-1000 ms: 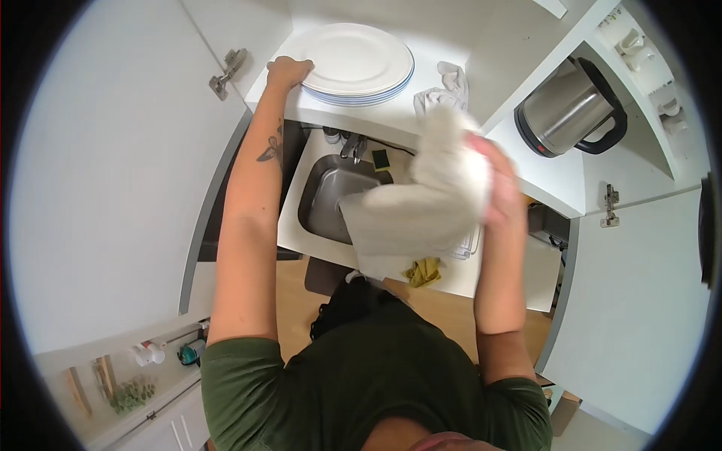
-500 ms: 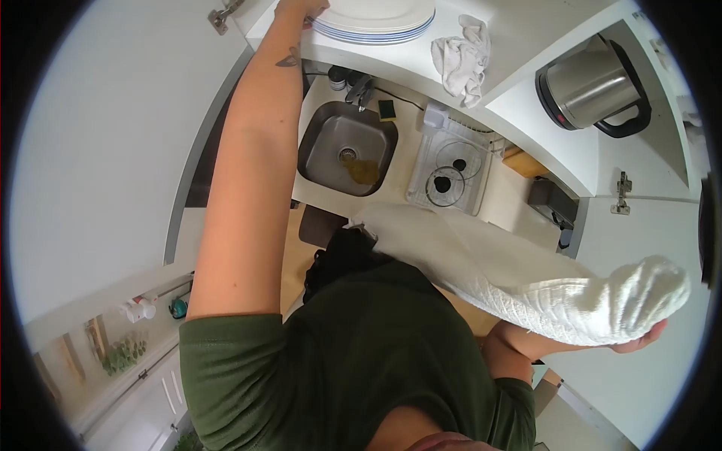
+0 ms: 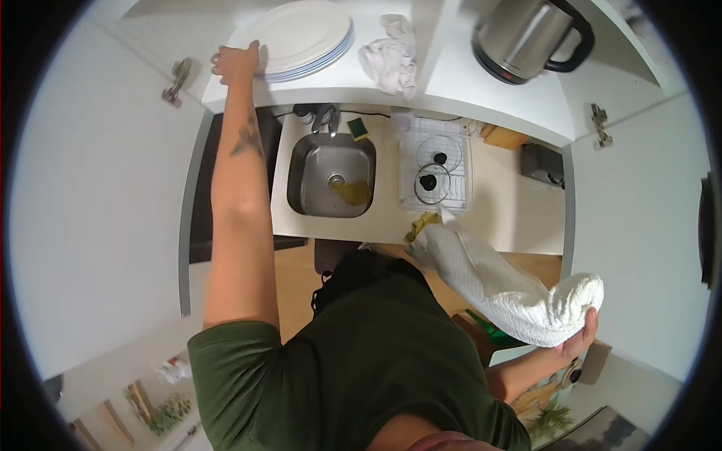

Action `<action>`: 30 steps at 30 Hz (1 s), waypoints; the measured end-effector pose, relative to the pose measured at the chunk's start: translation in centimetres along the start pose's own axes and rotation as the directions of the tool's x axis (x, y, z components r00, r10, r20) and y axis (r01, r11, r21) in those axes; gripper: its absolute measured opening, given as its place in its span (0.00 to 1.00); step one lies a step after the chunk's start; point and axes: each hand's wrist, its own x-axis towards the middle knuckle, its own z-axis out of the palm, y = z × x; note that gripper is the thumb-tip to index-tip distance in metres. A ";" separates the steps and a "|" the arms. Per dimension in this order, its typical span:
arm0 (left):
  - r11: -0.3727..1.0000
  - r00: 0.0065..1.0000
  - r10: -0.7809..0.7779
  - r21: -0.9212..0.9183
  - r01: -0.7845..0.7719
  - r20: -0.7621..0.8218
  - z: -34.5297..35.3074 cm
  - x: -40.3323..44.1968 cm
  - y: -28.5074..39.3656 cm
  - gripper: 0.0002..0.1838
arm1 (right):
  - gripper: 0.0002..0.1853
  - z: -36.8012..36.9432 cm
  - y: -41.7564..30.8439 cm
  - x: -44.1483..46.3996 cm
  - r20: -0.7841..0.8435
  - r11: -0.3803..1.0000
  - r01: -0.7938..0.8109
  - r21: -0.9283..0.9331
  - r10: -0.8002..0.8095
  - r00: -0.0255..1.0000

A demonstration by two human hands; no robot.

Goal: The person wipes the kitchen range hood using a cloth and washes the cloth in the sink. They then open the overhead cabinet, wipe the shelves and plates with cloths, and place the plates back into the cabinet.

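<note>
My left hand is raised to the cupboard shelf, beside the left edge of a stack of white plates with blue rims below. Its fingers are apart and hold nothing; whether the thumb side touches the plates I cannot tell. My right hand, low on the right, grips a white towel by its bunched end. The rest of the towel stretches left toward the counter edge. A crumpled whitish cloth lies on the shelf right of the plates.
Below the shelf is a steel sink with a yellowish cloth inside. Glass lids lie in a dish rack. A kettle stands in the right cupboard section. Open cupboard doors flank me.
My left hand has moved off the plates' rim to their left side. The view has shifted, and the towel in my right hand now hangs lower and nearer to me.
</note>
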 end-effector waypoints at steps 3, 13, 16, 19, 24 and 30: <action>0.598 0.794 0.574 -0.560 -0.573 -0.200 -2.3 -6.2 4.2 0.44 | 0.28 -1.5 -0.7 -1.0 -0.001 0.999 0.018 -0.042 -0.018 1.000; 0.136 -0.089 0.811 -0.335 -0.933 0.578 13.6 -14.0 17.3 0.36 | 0.21 -7.5 1.2 -5.6 -0.428 0.937 -0.233 -0.260 0.104 0.898; 0.166 -0.030 0.860 -0.334 -0.928 0.510 24.1 -9.2 17.6 0.36 | 0.21 -11.1 2.4 -9.5 -0.525 0.921 -0.305 -0.241 0.141 0.839; 0.597 0.387 0.786 -0.430 -0.677 0.482 23.4 -8.4 18.7 0.28 | 0.17 -16.0 3.6 -16.2 -0.676 0.902 -0.373 -0.217 0.137 0.724; 0.482 0.343 0.866 -0.423 -0.768 0.364 16.2 -9.8 18.3 0.23 | 0.20 -22.2 7.6 -25.0 -0.730 0.882 -0.465 0.073 0.365 0.578; 0.316 0.107 0.914 -0.519 -0.794 0.392 2.9 -14.6 11.4 0.23 | 0.22 -25.4 13.1 -25.6 -0.744 0.683 -0.730 -0.016 0.480 0.465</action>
